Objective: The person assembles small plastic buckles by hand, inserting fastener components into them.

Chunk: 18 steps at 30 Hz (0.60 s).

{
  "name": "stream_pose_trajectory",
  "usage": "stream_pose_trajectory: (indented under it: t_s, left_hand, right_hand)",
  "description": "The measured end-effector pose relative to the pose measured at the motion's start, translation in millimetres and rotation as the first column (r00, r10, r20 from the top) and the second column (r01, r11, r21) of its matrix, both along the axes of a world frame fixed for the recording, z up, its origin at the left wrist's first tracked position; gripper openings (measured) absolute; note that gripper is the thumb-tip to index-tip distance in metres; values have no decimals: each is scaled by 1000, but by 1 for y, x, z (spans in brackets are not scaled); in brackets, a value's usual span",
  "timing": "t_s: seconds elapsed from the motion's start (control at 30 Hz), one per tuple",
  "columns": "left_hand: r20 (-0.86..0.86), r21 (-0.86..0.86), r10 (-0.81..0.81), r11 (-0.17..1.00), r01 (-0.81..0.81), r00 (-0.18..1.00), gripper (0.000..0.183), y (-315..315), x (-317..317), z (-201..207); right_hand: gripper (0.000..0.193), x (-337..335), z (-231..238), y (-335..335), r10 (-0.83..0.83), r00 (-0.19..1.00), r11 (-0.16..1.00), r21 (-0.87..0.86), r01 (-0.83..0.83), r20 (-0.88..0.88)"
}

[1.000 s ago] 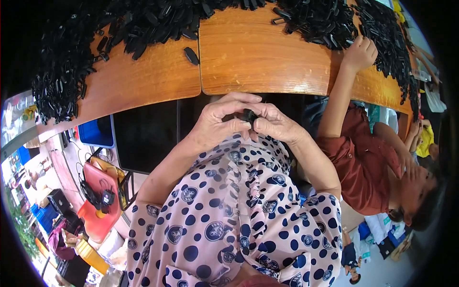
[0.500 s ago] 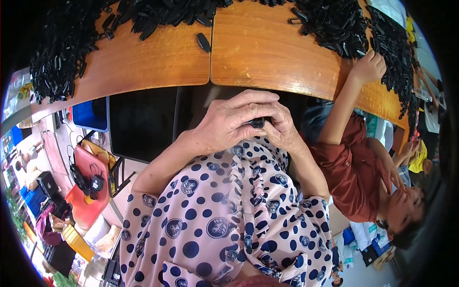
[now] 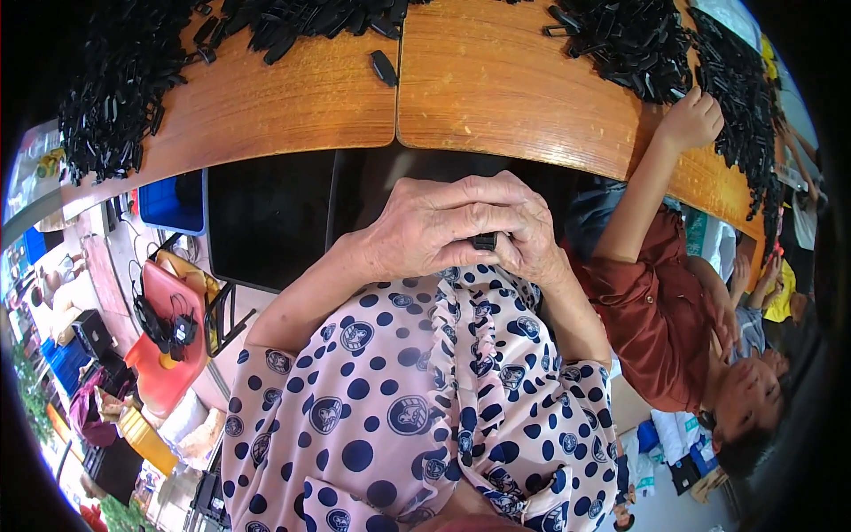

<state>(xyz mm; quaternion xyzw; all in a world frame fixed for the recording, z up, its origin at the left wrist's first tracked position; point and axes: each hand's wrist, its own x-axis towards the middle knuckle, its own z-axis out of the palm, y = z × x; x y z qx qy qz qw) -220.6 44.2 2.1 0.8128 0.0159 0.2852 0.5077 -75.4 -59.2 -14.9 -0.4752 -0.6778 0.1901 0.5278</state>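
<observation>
In front of my chest, just off the table's near edge, both hands come together around a small black plastic piece (image 3: 484, 240). My left hand (image 3: 417, 229) is closed, its fingers reaching across over the top of the piece. My right hand (image 3: 535, 241) closes on the same piece from the other side, fingers curled. Only a short dark end shows between the fingers; the rest is hidden. A single elongated black plastic part (image 3: 383, 68) lies alone on the wooden table (image 3: 496, 97), beyond my hands.
Heaps of black plastic parts cover the table's left (image 3: 111, 115) and far right (image 3: 620, 53). A co-worker's hand (image 3: 694, 120) is at the right heap. Below the edge sit a black bin (image 3: 266, 222) and a blue crate (image 3: 173, 204). A red chair (image 3: 168, 328) stands left.
My fingers have shifted around the black piece, and my right hand's fingers are bent more tightly. The view has moved slightly. The co-worker's hand stays at the heap.
</observation>
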Motion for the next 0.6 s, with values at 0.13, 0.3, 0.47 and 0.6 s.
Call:
stream_pose_trajectory:
  t_s: [0.13, 0.3, 0.47, 0.6]
  left_hand:
    - [44, -34, -15, 999, 17, 999, 30, 0, 4, -1]
    - [15, -267, 80, 961, -73, 997, 19, 13, -11, -6]
    - [-581, -311, 445, 652, -691, 682, 20, 23, -101, -22]
    - [-531, 638, 737, 673, -374, 419, 20, 54, -178, -27]
  right_hand:
    - [30, -8, 8, -4, -69, 997, 998, -15, 69, -36]
    - [33, -24, 20, 10, -87, 996, 937, -341, 75, -20]
    - [50, 6, 24, 23, -144, 973, 839, -499, 217, 181]
    - [36, 90, 8, 21, -451, 724, 680, -324, 658, 522]
